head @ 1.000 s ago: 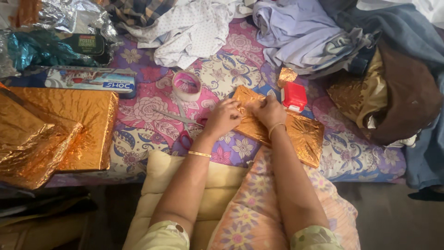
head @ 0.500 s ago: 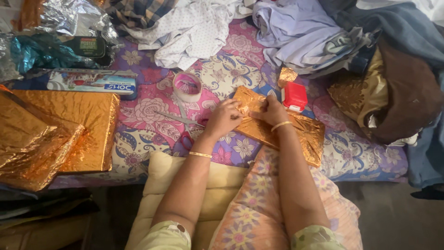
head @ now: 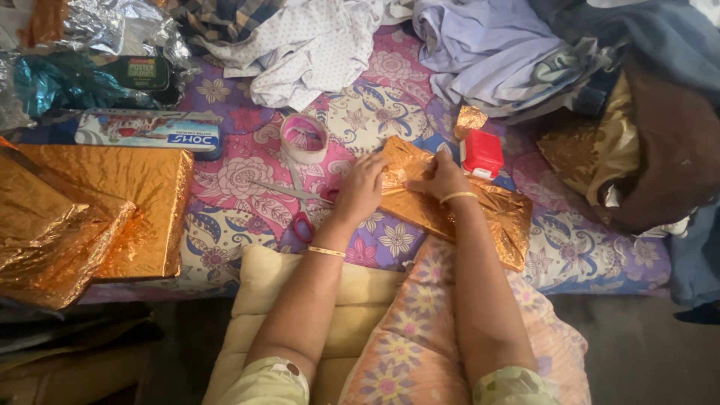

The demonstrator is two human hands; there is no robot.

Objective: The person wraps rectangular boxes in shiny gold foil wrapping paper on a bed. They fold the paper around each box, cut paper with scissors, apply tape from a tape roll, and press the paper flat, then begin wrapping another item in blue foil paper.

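Observation:
A flat parcel wrapped in shiny orange foil [head: 487,214] lies on the flowered bedspread [head: 225,180]. My left hand [head: 361,187] presses on the parcel's upper left corner. My right hand [head: 442,178] pinches the foil on top, close beside the left. Scissors with red handles [head: 296,204] lie just left of my left hand. A roll of clear tape [head: 304,138] stands above them. A small red and white box [head: 481,154] sits right of my right hand.
A larger orange-wrapped parcel [head: 142,202] and crumpled orange foil [head: 45,240] lie at the left. A flat printed box [head: 150,131] and silver foil [head: 112,22] are at the upper left. Piled clothes [head: 487,52] fill the top and right. Cushions [head: 360,322] rest under my arms.
Both hands stay on the orange parcel with only small finger shifts. The view has tilted slightly.

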